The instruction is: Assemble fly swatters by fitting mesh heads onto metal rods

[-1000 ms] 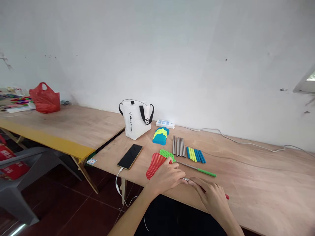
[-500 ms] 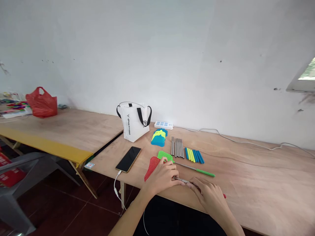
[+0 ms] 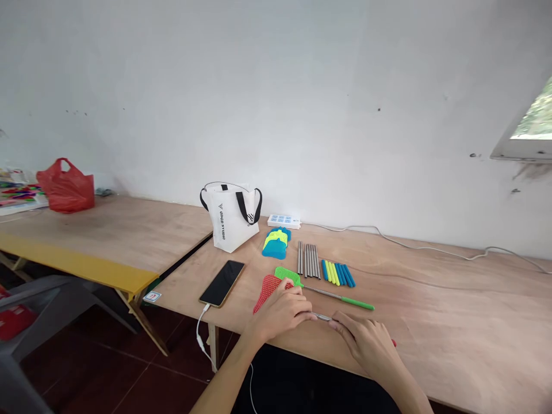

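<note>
My left hand (image 3: 282,310) rests on the table with fingers curled over the neck of a red fly swatter (image 3: 268,288), pinching its thin metal rod (image 3: 322,317). My right hand (image 3: 366,341) grips the same rod further along, its fingers wrapped round it; a bit of the red handle (image 3: 394,343) shows past the hand. A green fly swatter (image 3: 321,291) lies just beyond, its mesh head near my left hand.
Behind lie several metal rods (image 3: 307,260), yellow and blue handles (image 3: 337,273), stacked blue and yellow swatter heads (image 3: 275,242), a white tote bag (image 3: 233,216), a power strip (image 3: 283,221) and a phone (image 3: 222,282) on a cable. A red plastic bag (image 3: 66,186) sits far left.
The camera has tilted up and shifted a little. Both hands stay on the red swatter's rod, my left hand sliding slightly left over the mesh head.
</note>
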### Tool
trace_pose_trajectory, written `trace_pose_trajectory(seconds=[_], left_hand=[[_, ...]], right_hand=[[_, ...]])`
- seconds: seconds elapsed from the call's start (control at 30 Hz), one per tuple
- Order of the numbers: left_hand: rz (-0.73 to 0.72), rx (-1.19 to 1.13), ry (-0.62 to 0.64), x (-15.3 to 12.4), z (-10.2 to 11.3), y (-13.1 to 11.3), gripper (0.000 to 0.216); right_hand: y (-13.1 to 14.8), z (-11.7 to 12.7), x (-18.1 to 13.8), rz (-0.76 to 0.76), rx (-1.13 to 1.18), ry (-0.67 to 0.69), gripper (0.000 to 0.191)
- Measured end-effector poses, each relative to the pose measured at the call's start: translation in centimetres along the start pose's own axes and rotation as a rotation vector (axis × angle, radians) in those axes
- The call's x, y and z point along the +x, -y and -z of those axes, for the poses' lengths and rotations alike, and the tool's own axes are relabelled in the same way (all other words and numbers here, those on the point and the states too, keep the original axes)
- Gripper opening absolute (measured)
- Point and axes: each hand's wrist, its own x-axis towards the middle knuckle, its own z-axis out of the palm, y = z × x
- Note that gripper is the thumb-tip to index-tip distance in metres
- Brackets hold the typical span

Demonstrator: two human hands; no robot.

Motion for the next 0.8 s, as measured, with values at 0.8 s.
trace_pose_trajectory(seconds=[0.8], left_hand=[[0.086,0.013,-0.061,-1.0,1.4,2.1,0.042]], right_hand=[[-6.5,1.7,-1.2,-0.097,0.275,0.033,0.049]])
